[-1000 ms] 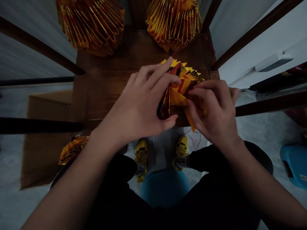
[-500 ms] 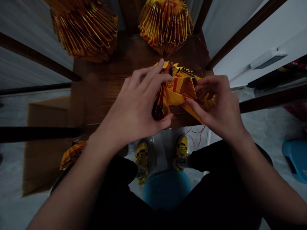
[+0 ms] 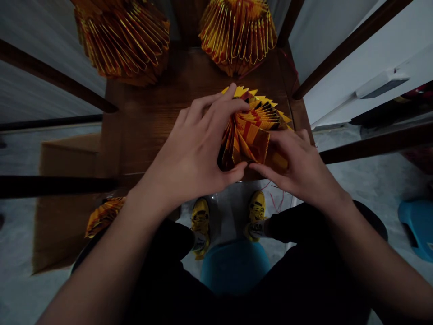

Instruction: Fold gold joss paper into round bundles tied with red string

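A folded gold-and-red paper ornament [image 3: 252, 131], pleated in a fan-like ring, rests on the dark wooden seat near its front edge. My left hand [image 3: 203, 140] curves around its left side, fingers over the top and thumb at the front. From the right, my right hand [image 3: 294, 158] grips its folded paper, with the thumb near the front edge and the fingers behind the pleats. The fingertips of the right hand are partly hidden by the paper. Two larger pleated gold paper ornaments stand behind, one at the left [image 3: 126, 43] and one at the right [image 3: 238, 36].
Another pleated paper piece [image 3: 104, 216] shows low at the left, beside a cardboard sheet [image 3: 64, 207]. Dark wooden bars [image 3: 352, 45] slant on both sides. A blue stool [image 3: 235, 266] is below me, and another blue stool [image 3: 419, 228] stands right. Red strings [image 3: 279, 201] hang at the front edge.
My right hand has moved left and slightly down, bringing the loose yellow paper strip in against the pleats. The ornament's right side now looks more rounded. My left hand has barely moved.
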Available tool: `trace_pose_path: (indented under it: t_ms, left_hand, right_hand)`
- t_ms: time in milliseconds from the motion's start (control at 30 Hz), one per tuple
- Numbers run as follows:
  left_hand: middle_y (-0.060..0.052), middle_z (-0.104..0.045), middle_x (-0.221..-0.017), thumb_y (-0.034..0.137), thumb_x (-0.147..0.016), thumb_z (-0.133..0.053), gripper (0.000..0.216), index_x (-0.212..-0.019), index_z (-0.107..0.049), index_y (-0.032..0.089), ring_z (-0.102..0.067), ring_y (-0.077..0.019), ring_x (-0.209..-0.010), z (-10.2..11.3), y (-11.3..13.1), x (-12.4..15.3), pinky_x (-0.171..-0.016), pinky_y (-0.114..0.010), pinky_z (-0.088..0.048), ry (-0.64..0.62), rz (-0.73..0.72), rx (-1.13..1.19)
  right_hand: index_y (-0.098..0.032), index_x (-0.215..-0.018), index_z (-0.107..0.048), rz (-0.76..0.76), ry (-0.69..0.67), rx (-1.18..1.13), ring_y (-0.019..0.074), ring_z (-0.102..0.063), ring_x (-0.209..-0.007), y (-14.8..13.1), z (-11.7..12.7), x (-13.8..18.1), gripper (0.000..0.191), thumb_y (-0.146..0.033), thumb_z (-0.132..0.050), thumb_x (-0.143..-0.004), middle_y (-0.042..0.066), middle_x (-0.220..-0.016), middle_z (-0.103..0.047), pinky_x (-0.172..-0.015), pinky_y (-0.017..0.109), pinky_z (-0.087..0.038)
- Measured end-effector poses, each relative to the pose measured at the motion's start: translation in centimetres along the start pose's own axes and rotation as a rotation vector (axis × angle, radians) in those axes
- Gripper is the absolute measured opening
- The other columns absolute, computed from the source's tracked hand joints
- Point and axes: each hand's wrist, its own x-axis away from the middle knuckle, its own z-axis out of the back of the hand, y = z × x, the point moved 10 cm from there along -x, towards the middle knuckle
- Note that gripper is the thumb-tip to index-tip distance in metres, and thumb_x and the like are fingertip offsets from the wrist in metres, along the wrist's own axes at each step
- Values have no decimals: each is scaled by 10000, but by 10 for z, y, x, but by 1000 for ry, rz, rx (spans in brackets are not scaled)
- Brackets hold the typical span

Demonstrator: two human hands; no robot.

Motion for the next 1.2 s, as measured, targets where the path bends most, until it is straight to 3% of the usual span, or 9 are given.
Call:
trace_pose_path:
  t_ms: [167, 300, 433, 567, 667, 833, 967, 1200]
  left_hand:
    - [-113, -358, -1788, 548, -923, -818, 923, -1649, -362, 206, -392, -365, -1606, -1, 3, 0, -1267, -581, -413, -25, -29, -3]
    - [-67, -364, -1793, 701, -983, -701, 848, -1636, -408, 247, -406, -352, -1600, 0, 2, 0, -1275, -579, -399, -22, -25, -10]
    - [-22, -377, -1791, 454, -980, -704, 709, -1606, -444, 249, -412, -300, -1610, 2, -1, 0, -1310, -515, -385, -25, 1, 18]
    - [-23, -368, -1794, 308, -921, -704, 715, -1592, -469, 240, -413, -309, -1612, 3, -2, 1, -1328, -519, -380, -35, -3, 31]
    - [-3, -364, -1794, 295, -936, -679, 676, -1577, -464, 290, -413, -320, -1616, 3, -2, 1, -1317, -551, -391, -40, -14, 42]
    - [-33, -386, -1782, 264, -895, -686, 527, -1399, -534, 267, -416, -328, -1619, 4, 0, 1, -1296, -567, -405, -36, -34, 42]
    - [11, -367, -1791, 270, -902, -679, 397, -1278, -560, 311, -406, -335, -1627, 2, 0, 1, -1271, -608, -433, -42, -34, 32]
    - [32, -347, -1797, 270, -876, -678, 572, -1425, -534, 350, -397, -342, -1621, 0, -4, 2, -1282, -637, -422, -49, -14, 18]
  right_hand:
    - [-138, -1403, -620, 197, -113, 105, 325, -657, -1082, -33, -12, 2, 434, -380, -677, -1049, 137, -1226, -752, -929, 487, -487]
    - [-91, -1492, -594, 239, -172, 104, 334, -625, -1058, -43, -15, 0, 490, -320, -622, -1060, 151, -1193, -733, -891, 496, -483]
    - [-190, -1470, -627, 215, -304, -143, 295, -644, -1149, -36, -4, 1, 501, -112, -593, -977, 94, -1304, -741, -960, 494, -490]
    - [-304, -1384, -701, 130, -288, -259, 284, -660, -1173, -12, 21, 3, 540, -61, -631, -906, 35, -1337, -756, -986, 505, -518]
    - [-324, -1353, -735, 125, -273, -219, 287, -644, -1142, -1, 25, 6, 456, -119, -683, -949, 37, -1318, -764, -976, 499, -553]
    - [-364, -1326, -774, 133, -255, -234, 285, -660, -1108, 7, 19, 8, 354, -248, -752, -992, 31, -1244, -796, -943, 481, -591]
    - [-371, -1357, -765, 97, -293, -284, 293, -662, -1175, 14, 19, 11, 402, -345, -819, -959, 30, -1297, -782, -1006, 496, -592]
    - [-329, -1362, -759, 47, -350, -276, 313, -652, -1240, 23, 10, 15, 374, -233, -686, -1008, 51, -1371, -758, -1030, 535, -584]
